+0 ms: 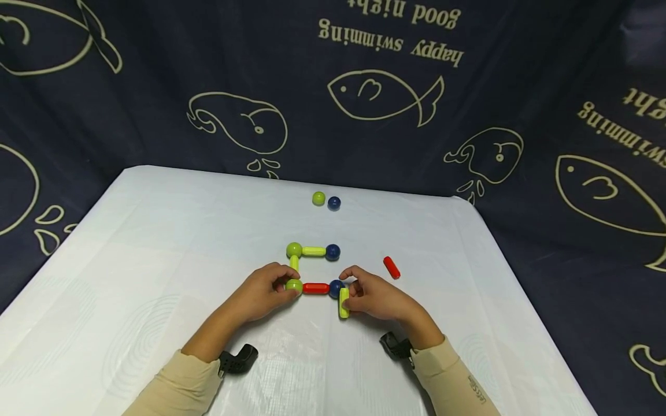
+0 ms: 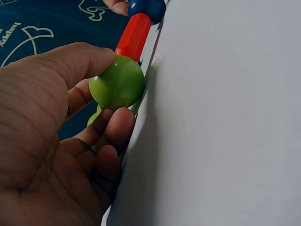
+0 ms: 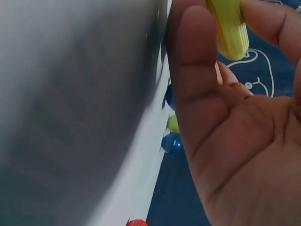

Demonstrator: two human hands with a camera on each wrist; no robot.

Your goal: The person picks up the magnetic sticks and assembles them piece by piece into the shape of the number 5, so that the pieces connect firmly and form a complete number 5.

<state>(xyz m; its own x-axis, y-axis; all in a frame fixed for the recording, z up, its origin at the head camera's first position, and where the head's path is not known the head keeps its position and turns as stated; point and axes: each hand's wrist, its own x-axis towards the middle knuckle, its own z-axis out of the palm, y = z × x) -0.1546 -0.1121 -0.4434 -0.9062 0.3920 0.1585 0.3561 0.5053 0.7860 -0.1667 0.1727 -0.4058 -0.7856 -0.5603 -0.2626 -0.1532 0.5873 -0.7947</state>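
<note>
On the white table, balls and rods join into an open-sided frame. My left hand (image 1: 270,292) pinches its near-left green ball (image 2: 117,82) between thumb and fingers. A red rod (image 1: 315,288) runs from that ball to a blue ball (image 1: 336,288). Behind, a short yellow-green rod (image 1: 294,263) leads to another green ball (image 1: 294,249), from which a second yellow-green rod (image 1: 314,251) reaches a far blue ball (image 1: 332,252). My right hand (image 1: 376,294) pinches a loose-ended yellow-green rod (image 3: 230,28), its upper end right at the near blue ball.
A loose red rod (image 1: 392,267) lies right of the frame. Toward the table's back edge sit a spare green ball (image 1: 318,198) and a spare blue ball (image 1: 334,203). A dark curtain (image 1: 291,69) with fish drawings hangs behind the white table (image 1: 156,231).
</note>
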